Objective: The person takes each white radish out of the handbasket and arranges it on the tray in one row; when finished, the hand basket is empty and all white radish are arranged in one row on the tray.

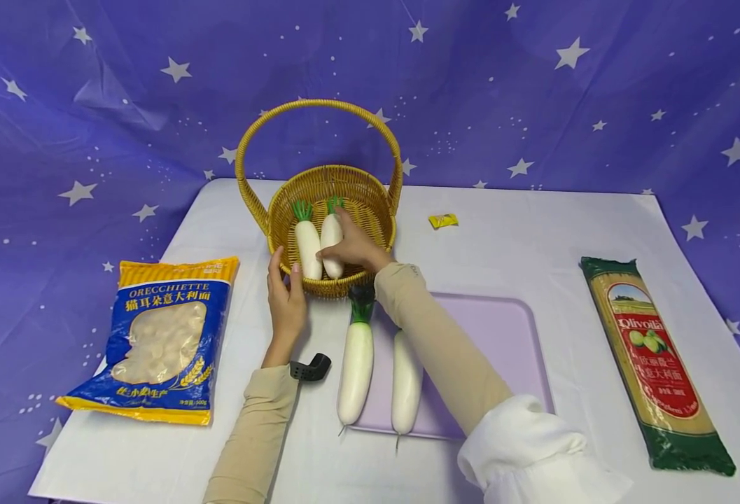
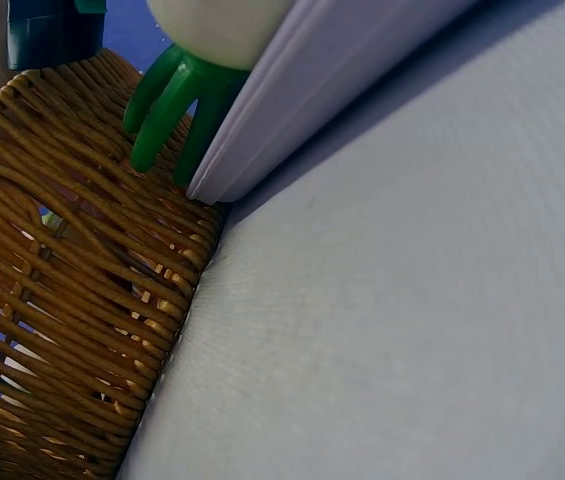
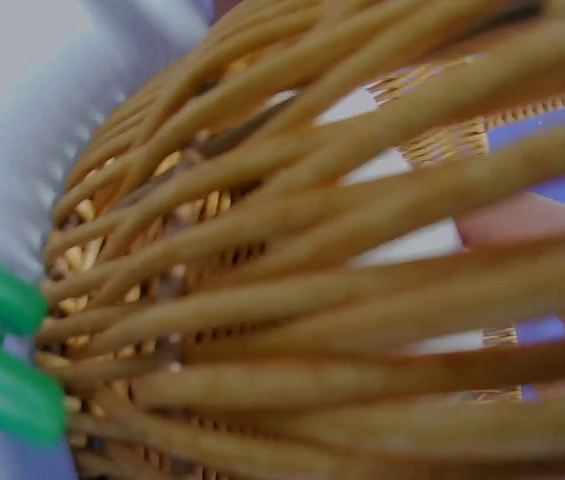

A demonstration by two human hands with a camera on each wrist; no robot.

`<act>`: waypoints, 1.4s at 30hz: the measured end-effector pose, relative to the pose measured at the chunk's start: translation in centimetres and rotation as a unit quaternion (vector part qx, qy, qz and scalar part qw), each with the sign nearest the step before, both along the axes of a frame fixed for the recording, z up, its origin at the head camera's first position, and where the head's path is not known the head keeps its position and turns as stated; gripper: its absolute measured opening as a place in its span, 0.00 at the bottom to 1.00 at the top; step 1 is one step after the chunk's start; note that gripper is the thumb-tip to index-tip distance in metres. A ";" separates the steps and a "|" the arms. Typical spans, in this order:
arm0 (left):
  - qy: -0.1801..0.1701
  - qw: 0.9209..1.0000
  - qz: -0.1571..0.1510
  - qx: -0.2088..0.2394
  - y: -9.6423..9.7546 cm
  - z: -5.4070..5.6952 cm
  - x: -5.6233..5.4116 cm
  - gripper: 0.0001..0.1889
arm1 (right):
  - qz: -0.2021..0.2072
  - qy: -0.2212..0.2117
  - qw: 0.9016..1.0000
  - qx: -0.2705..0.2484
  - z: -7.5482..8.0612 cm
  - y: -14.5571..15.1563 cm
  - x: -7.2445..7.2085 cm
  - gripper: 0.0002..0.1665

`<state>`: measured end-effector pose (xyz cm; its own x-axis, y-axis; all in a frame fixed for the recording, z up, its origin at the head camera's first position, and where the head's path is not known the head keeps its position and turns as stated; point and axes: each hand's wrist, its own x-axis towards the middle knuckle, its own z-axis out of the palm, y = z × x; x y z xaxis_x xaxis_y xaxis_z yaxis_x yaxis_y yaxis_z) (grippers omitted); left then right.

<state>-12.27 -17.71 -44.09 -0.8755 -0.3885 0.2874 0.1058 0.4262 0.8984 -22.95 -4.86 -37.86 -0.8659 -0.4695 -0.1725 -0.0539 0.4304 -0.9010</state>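
Two white radishes with green tops lie side by side in a yellow wicker basket [image 1: 379, 210], the left radish [image 1: 308, 248] next to the right radish [image 1: 331, 234]. Reaching in over the front rim, my right hand [image 1: 353, 245] holds the right radish, thumb across its lower part and fingers up near the leaves. My left hand [image 1: 286, 308] is at the basket's front left rim, its fingers extended upward. Wicker side wall [image 2: 72, 270] fills much of the left wrist view; in the right wrist view the weave [image 3: 262, 300] hides most of the right hand.
Two more radishes [image 1: 355, 371] [image 1: 406, 392] lie on a lilac tray [image 1: 496, 336] before the basket. An orecchiette bag [image 1: 162, 336] lies left, a spaghetti pack [image 1: 656, 364] right, and a small yellow packet [image 1: 443, 221] behind the tray. The basket's tall handle [image 1: 319, 103] arches overhead.
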 end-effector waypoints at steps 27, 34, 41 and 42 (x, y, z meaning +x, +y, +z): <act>0.001 1.000 -0.002 0.009 0.1 -0.2 -0.1 0.26 | 0.067 -0.128 0.930 -0.339 3.6 12.6 7.7 0.42; 0.004 1.000 -0.011 0.007 0.0 -0.1 0.1 0.26 | 0.020 -0.092 0.968 -0.232 -0.5 20.4 13.7 0.43; 0.004 1.000 -0.014 0.013 0.1 0.0 0.1 0.25 | -0.008 -0.032 0.994 -0.101 -3.3 23.8 18.1 0.45; 0.004 1.000 -0.017 0.016 0.1 0.0 0.0 0.25 | -0.012 -0.024 0.996 -0.089 -3.3 24.0 18.6 0.45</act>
<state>-12.24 -17.58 -44.10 -0.8862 -0.3681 0.2814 0.1263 0.3926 0.9110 -4.30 19.12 -41.20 -0.8694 -0.4766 -0.1304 0.0000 0.2639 -0.9646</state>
